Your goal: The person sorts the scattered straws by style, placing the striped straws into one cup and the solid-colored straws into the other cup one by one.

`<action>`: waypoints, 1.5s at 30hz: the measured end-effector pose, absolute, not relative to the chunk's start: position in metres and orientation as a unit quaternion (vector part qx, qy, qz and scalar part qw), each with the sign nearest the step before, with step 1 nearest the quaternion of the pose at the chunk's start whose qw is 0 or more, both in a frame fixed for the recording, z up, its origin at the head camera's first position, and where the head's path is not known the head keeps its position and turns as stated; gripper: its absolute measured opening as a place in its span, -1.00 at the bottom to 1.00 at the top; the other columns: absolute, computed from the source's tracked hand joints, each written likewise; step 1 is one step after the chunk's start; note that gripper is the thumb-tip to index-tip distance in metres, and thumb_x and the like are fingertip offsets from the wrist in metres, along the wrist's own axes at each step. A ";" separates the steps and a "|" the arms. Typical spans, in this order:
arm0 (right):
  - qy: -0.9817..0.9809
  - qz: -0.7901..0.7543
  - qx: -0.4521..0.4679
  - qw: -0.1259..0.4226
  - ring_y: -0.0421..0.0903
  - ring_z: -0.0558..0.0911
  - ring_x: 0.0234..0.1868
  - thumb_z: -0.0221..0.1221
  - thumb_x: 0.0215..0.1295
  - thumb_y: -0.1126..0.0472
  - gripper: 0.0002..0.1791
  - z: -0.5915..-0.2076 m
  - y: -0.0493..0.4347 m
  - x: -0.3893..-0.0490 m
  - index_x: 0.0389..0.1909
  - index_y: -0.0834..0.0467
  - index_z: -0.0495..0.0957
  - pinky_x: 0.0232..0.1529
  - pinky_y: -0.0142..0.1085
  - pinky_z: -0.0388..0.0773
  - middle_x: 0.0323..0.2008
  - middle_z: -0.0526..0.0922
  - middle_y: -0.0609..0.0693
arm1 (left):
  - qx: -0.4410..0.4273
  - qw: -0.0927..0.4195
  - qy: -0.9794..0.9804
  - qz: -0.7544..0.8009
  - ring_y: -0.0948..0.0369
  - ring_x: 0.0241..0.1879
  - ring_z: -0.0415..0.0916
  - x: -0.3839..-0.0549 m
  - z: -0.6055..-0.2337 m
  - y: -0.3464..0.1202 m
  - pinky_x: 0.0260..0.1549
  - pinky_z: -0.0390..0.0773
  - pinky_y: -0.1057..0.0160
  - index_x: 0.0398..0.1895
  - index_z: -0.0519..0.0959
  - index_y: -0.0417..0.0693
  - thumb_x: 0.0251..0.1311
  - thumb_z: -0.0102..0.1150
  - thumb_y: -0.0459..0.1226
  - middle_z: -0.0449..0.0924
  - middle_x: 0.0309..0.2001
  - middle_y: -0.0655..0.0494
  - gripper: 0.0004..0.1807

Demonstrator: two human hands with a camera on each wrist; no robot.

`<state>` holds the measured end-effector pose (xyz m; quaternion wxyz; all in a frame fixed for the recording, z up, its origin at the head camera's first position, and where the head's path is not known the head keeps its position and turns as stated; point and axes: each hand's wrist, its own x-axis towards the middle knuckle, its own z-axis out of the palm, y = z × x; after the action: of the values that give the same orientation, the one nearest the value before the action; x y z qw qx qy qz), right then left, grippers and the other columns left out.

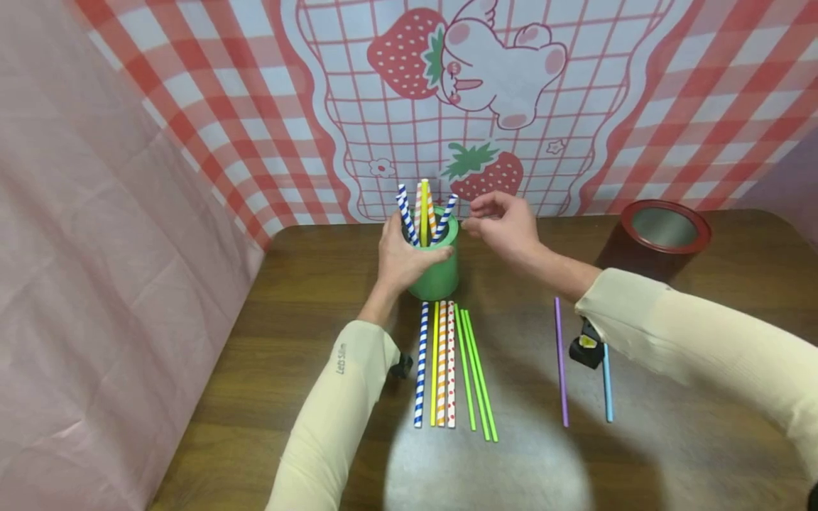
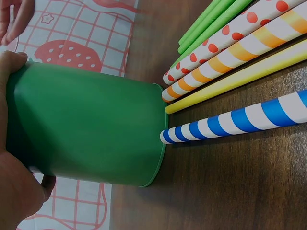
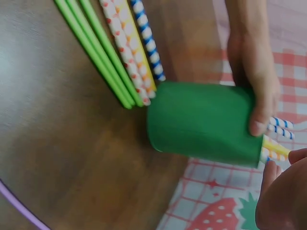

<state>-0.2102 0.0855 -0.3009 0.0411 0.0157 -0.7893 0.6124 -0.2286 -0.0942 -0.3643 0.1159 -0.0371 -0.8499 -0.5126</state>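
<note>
While the left hand (image 1: 401, 259) grips the cylindrical green can (image 1: 437, 279), the right hand (image 1: 508, 224) hovers just beside, fingers loosely curved.

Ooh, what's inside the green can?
Blue-striped straws, a yellow straw and at least one orange-striped straw. The wall of the green can hides their lower ends and the bottom.

The left cream sleeve (image 1: 337, 411) reads "Lets Slim".

Straws (image 1: 424, 216) in cup (image 1: 436, 282), loose straws (image 1: 442, 365) before it, can (image 1: 639, 260) rightward.
</note>
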 end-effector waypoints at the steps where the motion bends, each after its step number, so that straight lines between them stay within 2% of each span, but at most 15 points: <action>1: -0.790 0.612 0.010 0.028 -0.23 0.63 -0.41 0.24 0.11 0.40 -0.73 -0.304 0.086 -0.208 -0.15 0.36 0.50 -0.22 -0.35 0.64 -0.33 0.61 0.03 | -0.036 0.115 -0.850 -0.513 0.17 -0.05 0.39 -0.228 -0.364 -0.095 -0.06 0.50 0.20 0.26 0.31 -0.01 -0.43 0.61 -0.04 0.40 0.02 0.07 0.03; 8: -0.783 0.617 -0.040 -0.065 -0.08 0.68 -0.33 0.17 0.15 0.38 -0.66 -0.332 0.081 -0.192 -0.03 0.41 0.47 -0.09 -0.17 0.63 -0.28 0.59 0.11 | -0.035 0.110 -0.853 -0.509 0.17 -0.04 0.40 -0.227 -0.364 -0.098 -0.05 0.50 0.18 0.28 0.30 -0.01 -0.42 0.60 -0.03 0.39 0.03 0.06 0.04; 11: -0.773 0.620 -0.074 -0.114 -0.12 0.66 -0.38 0.15 0.16 0.38 -0.62 -0.346 0.076 -0.186 0.02 0.42 0.46 -0.12 -0.20 0.64 -0.28 0.59 0.12 | -0.035 0.108 -0.855 -0.506 0.17 -0.03 0.40 -0.227 -0.365 -0.099 -0.04 0.50 0.18 0.29 0.29 0.01 -0.40 0.59 -0.02 0.39 0.04 0.06 0.05; 16: -0.759 0.614 -0.106 -0.189 -0.14 0.66 -0.42 0.16 0.18 0.39 -0.57 -0.364 0.067 -0.177 0.07 0.46 0.42 -0.22 -0.30 0.66 -0.16 0.60 0.26 | -0.036 0.108 -0.857 -0.503 0.17 -0.02 0.40 -0.228 -0.365 -0.099 -0.04 0.50 0.18 0.30 0.28 0.02 -0.40 0.59 -0.02 0.39 0.05 0.06 0.05; 22: -0.768 0.586 -0.105 -0.234 -0.14 0.66 -0.46 0.24 0.15 0.35 -0.56 -0.372 0.061 -0.175 0.04 0.46 0.44 -0.24 -0.31 0.66 -0.08 0.58 0.30 | -0.037 0.111 -0.857 -0.503 0.17 -0.03 0.40 -0.228 -0.365 -0.098 -0.05 0.49 0.18 0.30 0.29 0.03 -0.41 0.59 -0.01 0.39 0.04 0.07 0.06; 24: -0.775 0.576 -0.107 -0.239 -0.16 0.64 -0.49 0.27 0.13 0.35 -0.56 -0.375 0.060 -0.176 0.01 0.46 0.45 -0.27 -0.32 0.66 -0.13 0.59 0.27 | -0.036 0.111 -0.856 -0.503 0.18 -0.04 0.40 -0.228 -0.366 -0.098 -0.06 0.50 0.19 0.30 0.29 0.03 -0.42 0.59 -0.01 0.39 0.04 0.08 0.05; 29: -0.783 0.567 -0.109 -0.230 -0.20 0.59 -0.59 0.30 0.03 0.40 -0.62 -0.385 0.057 -0.176 -0.12 0.43 0.48 -0.40 -0.36 0.66 -0.41 0.60 0.12 | -0.038 0.114 -0.856 -0.503 0.19 -0.05 0.40 -0.229 -0.366 -0.097 -0.07 0.50 0.20 0.27 0.31 0.03 -0.42 0.59 -0.01 0.40 0.03 0.08 0.03; 35: -0.851 0.492 -0.068 -0.171 -0.22 0.57 -0.68 0.37 -0.21 0.38 -0.64 -0.393 0.049 -0.177 -0.28 0.33 0.56 -0.54 -0.37 0.62 -0.62 0.62 0.03 | -0.042 0.117 -0.855 -0.504 0.17 -0.04 0.40 -0.230 -0.365 -0.095 -0.06 0.50 0.20 0.29 0.30 0.02 -0.42 0.58 -0.01 0.39 0.04 0.07 0.05; 39: -0.909 0.395 -0.023 -0.130 -0.15 0.59 -0.56 0.38 -0.35 0.31 -0.62 -0.392 0.046 -0.175 -0.33 0.24 0.65 -0.49 -0.37 0.54 -0.55 0.67 0.01 | -0.042 0.117 -0.855 -0.504 0.17 -0.04 0.40 -0.230 -0.366 -0.095 -0.05 0.50 0.20 0.29 0.30 0.01 -0.42 0.58 -0.01 0.39 0.04 0.07 0.05; 42: -0.924 0.364 -0.004 -0.121 -0.06 0.58 -0.41 0.38 -0.41 0.29 -0.59 -0.391 0.046 -0.174 -0.33 0.20 0.67 -0.42 -0.34 0.51 -0.44 0.68 0.03 | -0.041 0.117 -0.855 -0.504 0.17 -0.04 0.40 -0.230 -0.365 -0.095 -0.05 0.49 0.20 0.30 0.29 0.00 -0.42 0.58 -0.01 0.39 0.04 0.06 0.06; 45: -0.928 0.353 0.006 -0.123 -0.04 0.57 -0.39 0.39 -0.41 0.28 -0.60 -0.390 0.045 -0.173 -0.34 0.18 0.68 -0.42 -0.33 0.50 -0.44 0.68 0.01 | -0.040 0.118 -0.855 -0.504 0.16 -0.03 0.40 -0.230 -0.365 -0.096 -0.03 0.49 0.19 0.30 0.29 0.00 -0.41 0.59 -0.01 0.39 0.05 0.06 0.06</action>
<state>-0.1730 0.0449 -0.3897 -0.1227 0.0059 -0.9276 0.3527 -0.2298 -0.0956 -0.3647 0.1175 -0.0403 -0.8549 -0.5037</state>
